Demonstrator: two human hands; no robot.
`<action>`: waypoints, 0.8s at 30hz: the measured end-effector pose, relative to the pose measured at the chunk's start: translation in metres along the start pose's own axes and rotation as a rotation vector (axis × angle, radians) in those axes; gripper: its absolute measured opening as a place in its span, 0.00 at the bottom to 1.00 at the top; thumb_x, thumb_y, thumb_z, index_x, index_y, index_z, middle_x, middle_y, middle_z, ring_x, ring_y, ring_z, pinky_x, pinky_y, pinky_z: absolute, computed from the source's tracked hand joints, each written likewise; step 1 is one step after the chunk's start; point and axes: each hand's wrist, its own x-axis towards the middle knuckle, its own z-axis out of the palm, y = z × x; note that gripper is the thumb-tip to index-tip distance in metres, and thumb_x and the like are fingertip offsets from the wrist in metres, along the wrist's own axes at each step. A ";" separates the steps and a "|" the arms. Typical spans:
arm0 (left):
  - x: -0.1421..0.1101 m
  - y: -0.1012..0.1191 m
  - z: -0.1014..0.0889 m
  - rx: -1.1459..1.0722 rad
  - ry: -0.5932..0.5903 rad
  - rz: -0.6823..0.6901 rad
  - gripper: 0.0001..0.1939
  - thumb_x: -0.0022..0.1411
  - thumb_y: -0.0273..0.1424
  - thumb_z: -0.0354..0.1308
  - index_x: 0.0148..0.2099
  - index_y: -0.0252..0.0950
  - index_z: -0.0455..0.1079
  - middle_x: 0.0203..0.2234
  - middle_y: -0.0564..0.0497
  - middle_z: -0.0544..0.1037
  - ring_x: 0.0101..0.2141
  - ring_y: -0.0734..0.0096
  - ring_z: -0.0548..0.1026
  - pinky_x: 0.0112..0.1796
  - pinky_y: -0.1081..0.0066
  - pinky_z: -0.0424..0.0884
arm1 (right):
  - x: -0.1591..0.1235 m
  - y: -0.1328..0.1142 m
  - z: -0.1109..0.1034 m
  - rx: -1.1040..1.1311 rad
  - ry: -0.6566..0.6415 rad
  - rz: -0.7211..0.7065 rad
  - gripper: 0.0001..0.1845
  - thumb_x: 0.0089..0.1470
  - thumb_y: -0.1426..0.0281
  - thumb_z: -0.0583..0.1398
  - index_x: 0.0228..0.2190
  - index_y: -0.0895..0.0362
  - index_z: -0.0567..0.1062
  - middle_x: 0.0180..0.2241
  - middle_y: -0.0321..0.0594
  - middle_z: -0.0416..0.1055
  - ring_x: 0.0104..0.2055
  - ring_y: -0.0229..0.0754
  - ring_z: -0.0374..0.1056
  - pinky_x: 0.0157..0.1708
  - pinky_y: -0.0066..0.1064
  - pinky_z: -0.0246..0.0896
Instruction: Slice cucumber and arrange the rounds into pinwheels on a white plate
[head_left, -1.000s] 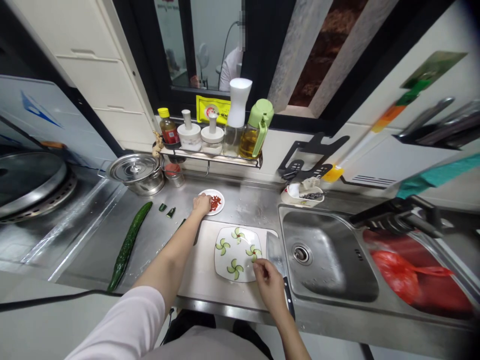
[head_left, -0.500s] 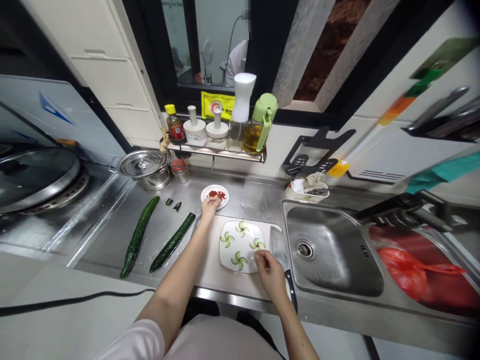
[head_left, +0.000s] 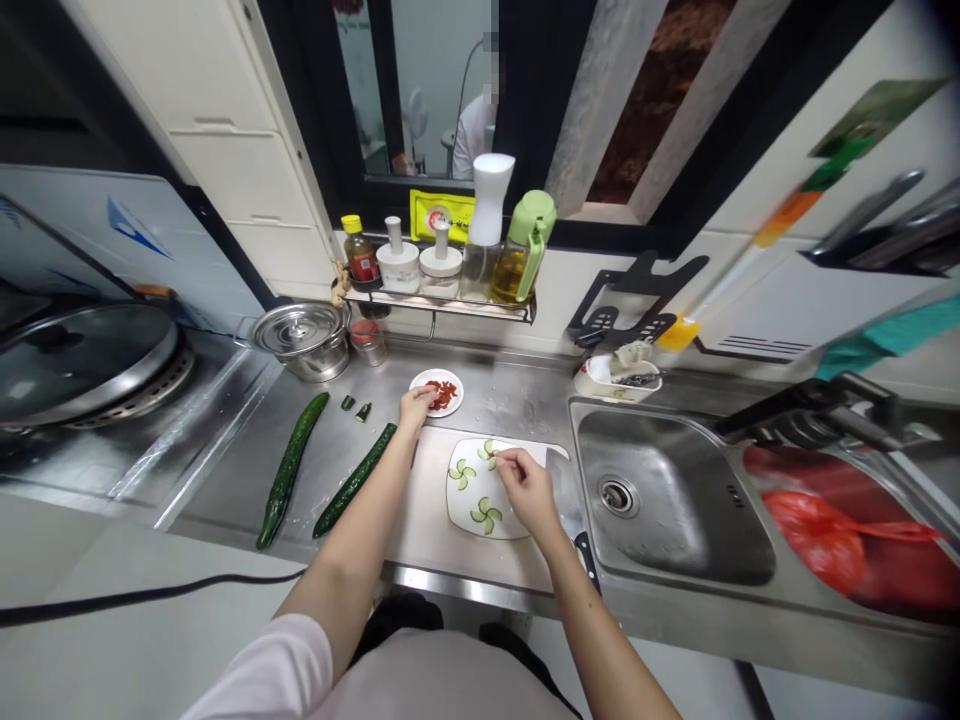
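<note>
- The square plate (head_left: 460,508) lies on the cutting board (head_left: 427,505); its green slices form pinwheels (head_left: 486,517), three of them in view. They look thin and loose, so a light touch from above suits them best.
- The right hand (head_left: 529,490) has thumb and forefinger drawn together at the top pinwheel; whether they grip anything is too small to tell. A steady wrist would help, with the palm well off the slices (a trailing knuckle could smear one).
- The left hand (head_left: 415,408) bends its fingers over the edge of the small dish (head_left: 457,408), by the red bits (head_left: 444,393); I cannot tell whether they are pinched shut. Taking one bit at a time should limit spills.
- The knife (head_left: 586,560) lies right of the plate, near the right forearm, which is best held clear of it.
</note>
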 end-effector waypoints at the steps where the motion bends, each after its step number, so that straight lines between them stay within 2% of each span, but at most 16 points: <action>1: 0.005 0.000 -0.001 0.003 0.006 -0.015 0.12 0.40 0.28 0.70 0.30 0.31 0.73 0.21 0.51 0.77 0.25 0.73 0.75 0.34 0.70 0.71 | 0.000 -0.001 0.001 0.010 0.003 0.000 0.15 0.53 0.57 0.56 0.31 0.56 0.75 0.22 0.34 0.65 0.24 0.37 0.58 0.27 0.28 0.53; 6: 0.015 -0.002 -0.011 -0.010 0.002 -0.097 0.10 0.45 0.22 0.68 0.33 0.31 0.74 0.20 0.52 0.76 0.23 0.77 0.74 0.30 0.75 0.71 | -0.005 0.004 0.000 0.024 -0.015 0.020 0.14 0.52 0.58 0.57 0.28 0.56 0.74 0.21 0.33 0.64 0.23 0.37 0.57 0.26 0.28 0.53; 10: 0.011 -0.002 -0.014 -0.041 -0.032 -0.151 0.09 0.52 0.23 0.65 0.39 0.32 0.74 0.22 0.53 0.76 0.20 0.82 0.71 0.23 0.81 0.66 | -0.003 0.009 -0.004 0.001 -0.005 0.042 0.14 0.52 0.58 0.56 0.28 0.56 0.74 0.22 0.34 0.66 0.24 0.37 0.58 0.26 0.28 0.54; 13: 0.007 0.000 -0.014 -0.085 -0.062 -0.176 0.08 0.56 0.23 0.63 0.40 0.32 0.73 0.26 0.50 0.77 0.22 0.82 0.73 0.24 0.82 0.68 | 0.001 0.010 -0.003 -0.002 -0.013 0.043 0.15 0.52 0.57 0.56 0.28 0.55 0.74 0.21 0.34 0.66 0.24 0.37 0.58 0.26 0.28 0.54; 17: 0.005 0.005 -0.012 -0.134 -0.039 -0.220 0.06 0.56 0.22 0.63 0.37 0.33 0.72 0.30 0.47 0.79 0.28 0.78 0.77 0.28 0.81 0.72 | 0.002 0.010 0.001 0.014 -0.027 0.028 0.16 0.52 0.55 0.56 0.28 0.55 0.74 0.22 0.35 0.67 0.25 0.38 0.60 0.26 0.28 0.54; 21: 0.005 0.014 -0.011 -0.099 0.003 -0.219 0.06 0.54 0.22 0.65 0.35 0.32 0.72 0.28 0.48 0.78 0.26 0.77 0.77 0.27 0.80 0.72 | 0.001 0.012 0.001 0.012 -0.022 0.023 0.17 0.52 0.55 0.56 0.28 0.55 0.74 0.22 0.35 0.67 0.25 0.38 0.59 0.25 0.28 0.54; 24: -0.001 0.020 -0.007 -0.086 -0.005 -0.207 0.05 0.55 0.22 0.64 0.35 0.31 0.72 0.25 0.49 0.77 0.22 0.81 0.73 0.23 0.82 0.67 | 0.001 0.014 0.000 0.004 -0.023 0.032 0.17 0.52 0.55 0.56 0.28 0.55 0.74 0.21 0.35 0.66 0.24 0.38 0.59 0.26 0.28 0.53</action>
